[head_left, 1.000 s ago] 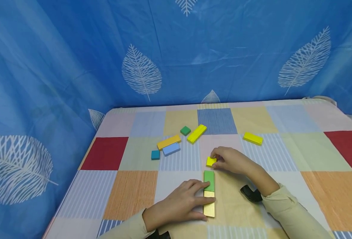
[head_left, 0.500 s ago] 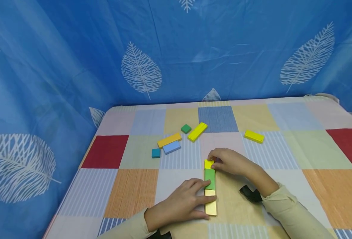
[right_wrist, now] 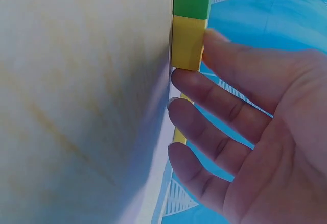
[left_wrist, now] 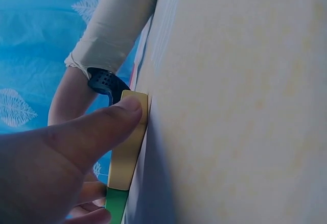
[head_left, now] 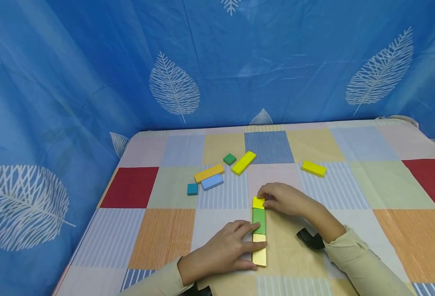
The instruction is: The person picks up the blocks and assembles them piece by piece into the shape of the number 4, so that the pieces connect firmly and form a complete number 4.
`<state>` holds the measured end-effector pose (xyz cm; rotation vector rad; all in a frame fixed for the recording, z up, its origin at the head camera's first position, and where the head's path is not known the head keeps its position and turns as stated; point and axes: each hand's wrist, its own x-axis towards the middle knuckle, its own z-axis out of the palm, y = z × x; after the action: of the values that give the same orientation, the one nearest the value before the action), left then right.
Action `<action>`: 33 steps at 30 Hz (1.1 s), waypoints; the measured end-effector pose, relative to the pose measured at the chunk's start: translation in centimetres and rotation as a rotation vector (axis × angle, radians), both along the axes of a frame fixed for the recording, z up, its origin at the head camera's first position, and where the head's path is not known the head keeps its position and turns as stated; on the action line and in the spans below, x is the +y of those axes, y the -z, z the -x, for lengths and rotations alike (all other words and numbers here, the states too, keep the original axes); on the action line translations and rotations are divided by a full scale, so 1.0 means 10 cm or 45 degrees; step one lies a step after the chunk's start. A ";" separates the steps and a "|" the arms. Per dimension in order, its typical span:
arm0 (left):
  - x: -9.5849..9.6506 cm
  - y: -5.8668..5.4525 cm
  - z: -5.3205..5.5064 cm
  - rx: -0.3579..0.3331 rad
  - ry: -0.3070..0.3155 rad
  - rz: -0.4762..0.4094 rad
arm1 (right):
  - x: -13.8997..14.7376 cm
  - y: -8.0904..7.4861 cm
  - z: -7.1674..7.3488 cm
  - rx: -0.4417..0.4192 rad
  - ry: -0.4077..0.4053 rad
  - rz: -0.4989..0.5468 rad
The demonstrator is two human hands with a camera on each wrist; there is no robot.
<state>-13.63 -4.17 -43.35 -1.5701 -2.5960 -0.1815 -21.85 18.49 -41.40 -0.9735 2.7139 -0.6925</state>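
Observation:
Three blocks lie end to end in a line pointing away from me: a pale gold block (head_left: 259, 258) nearest, a green block (head_left: 260, 216) in the middle and a small yellow block (head_left: 258, 203) at the far end. My left hand (head_left: 227, 249) lies along the left side with fingers spread, fingertips resting on the green and gold blocks. In the left wrist view its thumb touches the end of the gold block (left_wrist: 125, 157). My right hand (head_left: 285, 200) holds the yellow block (right_wrist: 187, 43) between thumb and index finger, its other fingers loosely bent.
Farther back lie a long yellow block (head_left: 244, 163), a dark green square block (head_left: 229, 159), an orange block (head_left: 209, 173), a blue block (head_left: 212, 182) and a teal square block (head_left: 192, 189). Another yellow block (head_left: 314, 169) lies right. A blue curtain (head_left: 276, 61) hangs behind the table.
My right hand has brought the small yellow block nearer and slightly left, closing the gap to the green block. The left hand has stayed in place on the line.

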 end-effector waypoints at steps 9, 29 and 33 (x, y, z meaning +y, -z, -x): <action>-0.02 0.00 0.01 -0.011 -0.001 -0.002 | -0.01 0.02 -0.01 0.051 -0.079 -0.043; -0.03 0.01 -0.01 -0.016 -0.004 -0.009 | -0.06 0.03 -0.03 0.104 -0.126 -0.018; -0.02 0.00 -0.02 0.005 -0.016 -0.004 | -0.08 0.02 -0.06 0.123 -0.119 -0.031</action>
<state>-13.38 -4.37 -43.35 -1.5510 -2.6007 -0.1812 -21.24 17.72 -41.64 -1.1484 2.7304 -0.6089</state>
